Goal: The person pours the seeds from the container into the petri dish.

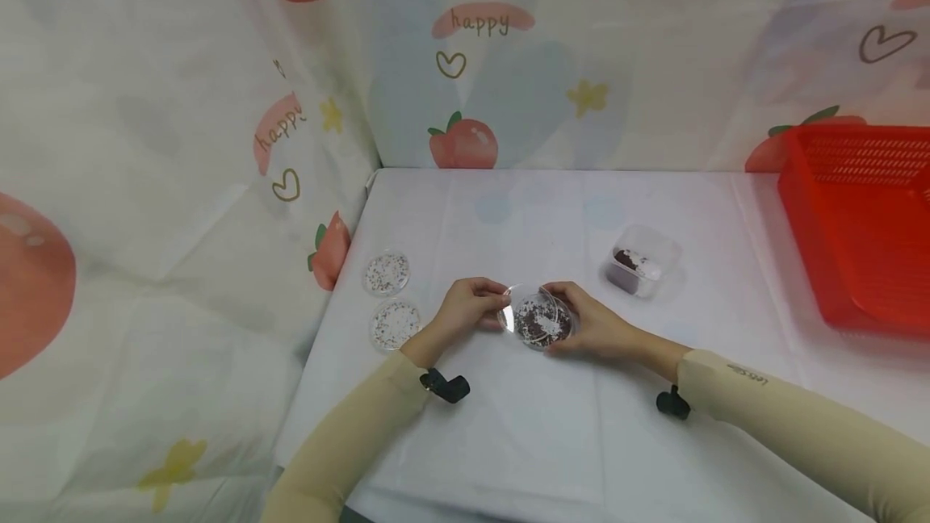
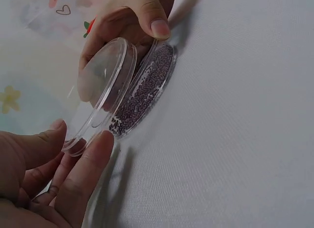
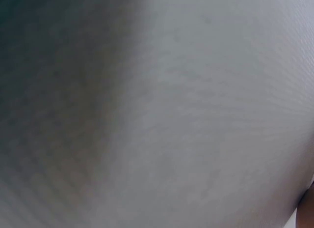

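Note:
My left hand (image 1: 468, 305) pinches a clear round petri dish lid (image 2: 112, 73) between thumb and fingers. The lid is tilted and partly overlaps a petri dish (image 1: 545, 331) of small dark grains, which sits on the white tabletop. With thumb and fingers on opposite sides of its rim, my right hand (image 1: 597, 328) holds that dish. In the left wrist view, the grains (image 2: 147, 85) cover much of the dish's bottom. Blurred pale cloth and a dark area fill most of the right wrist view, so the right hand's work is hidden there.
Two petri dishes with sparse specks, a farther one (image 1: 387, 274) and a nearer one (image 1: 395, 324), lie left of my left hand. Behind my right hand stands a clear square tub (image 1: 657, 253) with dark grains. A red basket (image 1: 814, 240) is at the right.

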### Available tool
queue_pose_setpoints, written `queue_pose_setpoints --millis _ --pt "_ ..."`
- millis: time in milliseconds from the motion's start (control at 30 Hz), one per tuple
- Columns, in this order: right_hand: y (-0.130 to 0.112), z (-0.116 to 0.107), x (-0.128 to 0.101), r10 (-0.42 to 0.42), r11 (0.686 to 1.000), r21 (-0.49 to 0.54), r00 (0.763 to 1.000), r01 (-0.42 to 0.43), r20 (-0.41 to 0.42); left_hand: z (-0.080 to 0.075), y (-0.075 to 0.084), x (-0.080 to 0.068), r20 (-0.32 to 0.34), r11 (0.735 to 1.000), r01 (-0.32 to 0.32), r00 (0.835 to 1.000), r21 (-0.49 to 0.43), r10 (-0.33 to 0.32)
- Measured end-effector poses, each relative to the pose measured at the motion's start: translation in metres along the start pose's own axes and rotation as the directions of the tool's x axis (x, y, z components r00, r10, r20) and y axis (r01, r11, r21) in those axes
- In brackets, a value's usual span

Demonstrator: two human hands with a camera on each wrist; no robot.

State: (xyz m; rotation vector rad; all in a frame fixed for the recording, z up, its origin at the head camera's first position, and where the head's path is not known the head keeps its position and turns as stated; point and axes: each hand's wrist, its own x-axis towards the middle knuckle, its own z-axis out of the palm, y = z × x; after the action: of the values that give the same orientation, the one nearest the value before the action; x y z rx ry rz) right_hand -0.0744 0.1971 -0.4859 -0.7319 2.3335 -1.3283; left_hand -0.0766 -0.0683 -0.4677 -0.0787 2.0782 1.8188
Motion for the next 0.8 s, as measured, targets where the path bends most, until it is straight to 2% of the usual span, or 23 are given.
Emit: queue_pose_setpoints --millis 133,300,367,433,533,633,800 --pt "0.001 0.001 -0.001 -0.001 1.000 0.008 1.000 0.001 -0.006 0.005 0.004 0.004 -0.015 0.999 0.007 1.000 0.053 -0.006" --pt "0.000 0.000 -0.001 -0.006 1.000 0.027 1.000 0.006 0.003 0.009 0.008 0.006 -0.034 0.998 0.034 0.999 0.061 -0.032" --pt "0.000 -0.001 -0.001 -0.011 0.999 0.030 1.000 0.011 0.007 0.011 0.009 0.006 -0.035 0.996 0.032 0.999 0.082 -0.029" --pt "-0.001 -0.001 -0.001 -0.015 0.999 0.032 1.000 0.015 0.007 0.013 0.011 0.006 -0.032 0.990 0.009 0.999 0.142 -0.005" --pt "-0.002 -0.001 -0.002 -0.021 0.999 0.026 1.000 0.021 0.005 0.017 0.012 0.007 -0.029 0.960 -0.049 0.998 0.275 0.060" --pt "-0.003 0.000 -0.003 -0.024 1.000 0.010 1.000 0.024 0.008 0.019 0.012 0.007 -0.035 0.914 -0.091 0.993 0.396 0.114" --pt "-0.003 0.000 -0.003 -0.030 0.999 -0.026 1.000 0.030 0.005 0.022 0.015 0.006 -0.038 0.862 -0.115 0.987 0.494 0.153"
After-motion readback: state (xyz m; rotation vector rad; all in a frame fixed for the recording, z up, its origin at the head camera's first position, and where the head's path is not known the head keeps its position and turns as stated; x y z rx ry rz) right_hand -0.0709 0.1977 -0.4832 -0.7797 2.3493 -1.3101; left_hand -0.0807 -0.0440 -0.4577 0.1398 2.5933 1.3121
